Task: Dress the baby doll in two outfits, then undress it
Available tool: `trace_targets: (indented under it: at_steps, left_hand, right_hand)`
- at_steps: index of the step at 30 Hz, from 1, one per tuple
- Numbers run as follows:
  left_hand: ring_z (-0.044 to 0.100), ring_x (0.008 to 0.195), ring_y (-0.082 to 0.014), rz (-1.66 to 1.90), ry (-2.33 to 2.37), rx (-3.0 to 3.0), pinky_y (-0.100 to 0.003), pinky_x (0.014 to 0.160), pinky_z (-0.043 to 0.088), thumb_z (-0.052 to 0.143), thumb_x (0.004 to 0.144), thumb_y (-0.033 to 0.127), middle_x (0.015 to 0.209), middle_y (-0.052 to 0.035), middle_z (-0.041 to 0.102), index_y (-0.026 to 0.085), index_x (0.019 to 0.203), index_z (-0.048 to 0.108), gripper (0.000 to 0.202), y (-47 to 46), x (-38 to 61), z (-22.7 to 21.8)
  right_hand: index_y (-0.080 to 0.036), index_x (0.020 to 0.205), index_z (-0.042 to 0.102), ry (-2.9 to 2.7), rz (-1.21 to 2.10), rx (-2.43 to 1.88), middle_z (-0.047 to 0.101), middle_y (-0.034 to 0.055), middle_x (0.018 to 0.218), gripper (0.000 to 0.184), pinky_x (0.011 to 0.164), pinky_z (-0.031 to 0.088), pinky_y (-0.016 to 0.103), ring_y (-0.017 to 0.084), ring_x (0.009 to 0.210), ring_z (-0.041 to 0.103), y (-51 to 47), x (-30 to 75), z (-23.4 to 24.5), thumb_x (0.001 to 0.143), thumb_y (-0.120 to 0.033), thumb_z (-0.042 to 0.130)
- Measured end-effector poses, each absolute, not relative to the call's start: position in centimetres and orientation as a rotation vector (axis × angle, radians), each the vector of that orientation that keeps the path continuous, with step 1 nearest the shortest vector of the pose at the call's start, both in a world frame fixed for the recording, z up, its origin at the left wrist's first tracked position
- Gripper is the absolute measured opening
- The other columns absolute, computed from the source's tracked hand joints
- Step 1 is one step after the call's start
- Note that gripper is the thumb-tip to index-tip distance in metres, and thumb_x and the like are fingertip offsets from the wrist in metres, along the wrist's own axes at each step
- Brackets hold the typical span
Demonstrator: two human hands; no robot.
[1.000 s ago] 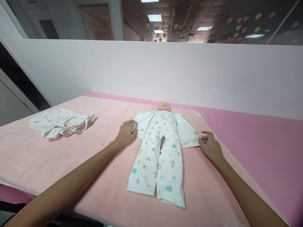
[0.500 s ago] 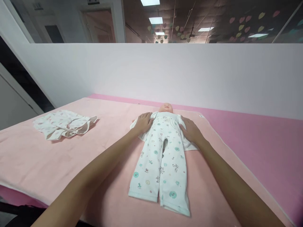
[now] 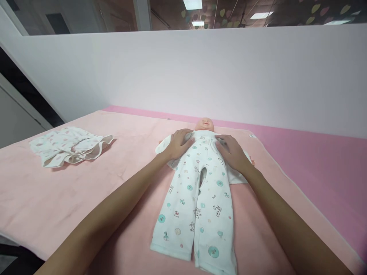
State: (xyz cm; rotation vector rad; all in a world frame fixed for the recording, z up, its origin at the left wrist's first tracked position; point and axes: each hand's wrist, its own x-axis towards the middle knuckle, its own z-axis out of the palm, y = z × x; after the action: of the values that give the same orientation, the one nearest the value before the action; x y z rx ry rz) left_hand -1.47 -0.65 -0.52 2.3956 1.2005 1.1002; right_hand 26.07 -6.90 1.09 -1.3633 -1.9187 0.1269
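Observation:
A baby doll (image 3: 205, 124) lies on its back on a pink blanket (image 3: 86, 183), wearing a white top and white patterned trousers (image 3: 197, 198). My left hand (image 3: 178, 143) lies flat on the doll's left side at the trouser waist, fingers stretched out. On the doll's right side my right hand (image 3: 233, 152) rests flat in the same way at the waist. Both hands touch the cloth without gripping it, and the trouser legs lie spread toward me.
A second small patterned garment (image 3: 69, 146) lies crumpled at the left of the blanket. A darker pink mat (image 3: 321, 160) shows at the right under the blanket. A white partition wall (image 3: 200, 72) stands right behind the bed.
Both hands moved inward from the top's outer edges onto the doll's torso, then slid up to the trouser waist. The view has tilted down and come closer.

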Motion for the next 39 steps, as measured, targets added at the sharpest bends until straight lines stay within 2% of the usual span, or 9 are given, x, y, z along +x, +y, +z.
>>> trace_targets:
  at_steps: [5,10,13,18,22,25,29,32,39]
  left_hand:
    - [0.060,0.107,-0.0289,0.825,1.210,2.198,-0.040,0.085,0.053,0.059,0.092,0.071,0.105,-0.0080,0.067,0.023,0.124,0.054,0.058,-2.0,-1.3,1.7]
    - [0.063,0.093,-0.0276,0.597,1.176,2.145,-0.030,0.059,0.045,0.062,0.086,0.075,0.093,-0.0056,0.064,0.025,0.097,0.052,0.052,-2.5,-1.9,3.1]
    - [0.065,0.084,-0.0252,0.431,1.149,2.142,-0.032,0.061,0.044,0.073,0.077,0.071,0.098,-0.0049,0.067,0.026,0.103,0.054,0.056,-2.7,-2.8,4.1]
    - [0.065,0.090,-0.0257,0.291,1.142,2.201,-0.033,0.069,0.044,0.081,0.068,0.065,0.104,-0.0048,0.068,0.026,0.107,0.053,0.062,-4.4,-3.6,4.8]
    - [0.061,0.083,-0.0244,0.384,1.257,2.284,-0.033,0.068,0.038,0.072,0.075,0.073,0.089,-0.0026,0.064,0.025,0.095,0.047,0.058,-6.9,-3.1,4.3]
    - [0.061,0.079,-0.0252,0.437,1.281,2.287,-0.034,0.067,0.038,0.065,0.081,0.077,0.083,-0.0020,0.061,0.025,0.103,0.048,0.059,-9.0,-3.5,3.9]
    - [0.064,0.092,-0.0272,0.402,1.101,2.172,-0.035,0.071,0.047,0.079,0.071,0.070,0.105,-0.0077,0.064,0.023,0.124,0.044,0.080,-11.0,-5.4,3.5]
    - [0.063,0.104,-0.0281,0.419,1.047,2.125,-0.036,0.077,0.052,0.087,0.062,0.066,0.123,-0.0118,0.058,0.023,0.132,0.041,0.094,-11.9,-6.4,2.8]
    - [0.056,0.085,-0.0205,0.451,1.031,2.112,-0.031,0.065,0.043,0.083,0.072,0.067,0.098,-0.0028,0.059,0.023,0.110,0.051,0.066,-13.5,-5.8,2.0]
  right_hand:
    - [-0.026,0.127,0.061,-1.841,0.367,-1.448,0.063,0.0107,0.126,0.051,0.093,0.052,0.043,0.028,0.110,0.061,-7.6,24.5,2.2,0.095,-0.066,0.064]
    - [-0.026,0.095,0.056,-1.854,0.521,-1.588,0.062,0.0015,0.090,0.052,0.071,0.044,0.036,0.021,0.079,0.054,-8.7,24.3,2.9,0.095,-0.078,0.054]
    - [-0.025,0.084,0.052,-1.972,0.481,-1.617,0.057,0.0009,0.080,0.057,0.066,0.040,0.036,0.020,0.073,0.050,-9.5,24.5,3.7,0.092,-0.081,0.054]
    - [-0.025,0.092,0.058,-2.058,0.522,-1.667,0.064,0.0024,0.088,0.059,0.065,0.040,0.035,0.023,0.075,0.055,-11.8,25.0,3.8,0.076,-0.079,0.075]
    - [-0.024,0.087,0.058,-1.998,0.471,-1.664,0.066,0.0028,0.084,0.052,0.069,0.042,0.036,0.025,0.080,0.058,-14.7,24.9,2.7,0.086,-0.075,0.066]
    - [-0.024,0.093,0.060,-2.015,0.437,-1.607,0.068,0.0059,0.093,0.049,0.078,0.046,0.039,0.028,0.093,0.061,-17.3,24.8,2.4,0.091,-0.073,0.062]
    - [-0.024,0.115,0.060,-1.991,0.569,-1.650,0.066,0.0097,0.113,0.068,0.082,0.052,0.041,0.029,0.100,0.063,-20.0,24.7,2.4,0.076,-0.078,0.077]
    - [-0.025,0.118,0.059,-1.950,0.534,-1.640,0.063,0.0098,0.119,0.074,0.089,0.052,0.044,0.032,0.112,0.060,-20.9,24.3,2.0,0.070,-0.077,0.082]
    - [-0.026,0.103,0.064,-1.923,0.501,-1.607,0.062,0.0081,0.110,0.056,0.080,0.053,0.041,0.029,0.102,0.060,-21.3,23.2,1.0,0.077,-0.073,0.080]
